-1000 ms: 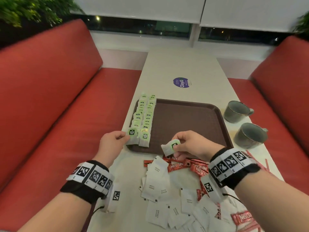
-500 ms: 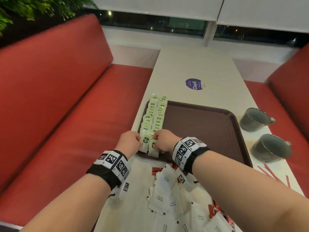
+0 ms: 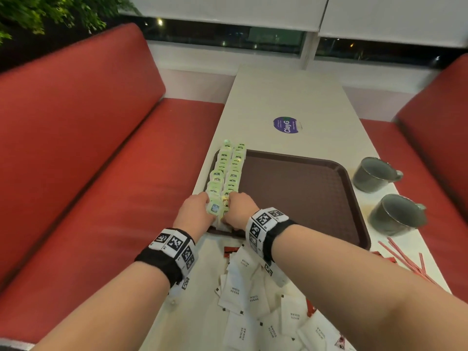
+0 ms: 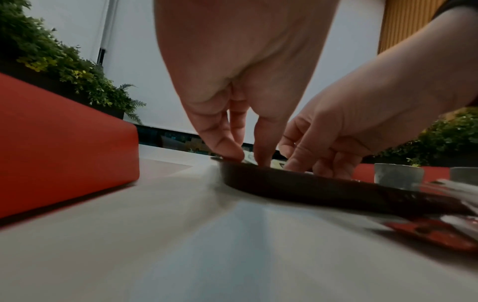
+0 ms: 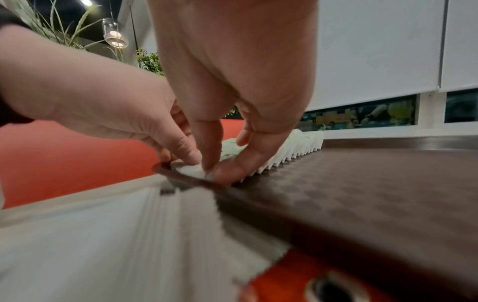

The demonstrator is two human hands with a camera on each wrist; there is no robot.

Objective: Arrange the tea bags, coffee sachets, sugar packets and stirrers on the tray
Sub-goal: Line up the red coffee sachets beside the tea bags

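Both hands working at the near left corner of the tray, on the tea bags.

The left hand and right hand are sitting side by side at the near end of two rows of tea bags running along the left edge of the brown tray. Right fingers are pinching the nearest bag narrowly against the tray floor; left fingertips are curling down onto the neighbouring bag. Sugar packets and red coffee sachets are lying loose on the table below the tray; stirrers are lying to the right, near two grey mugs.
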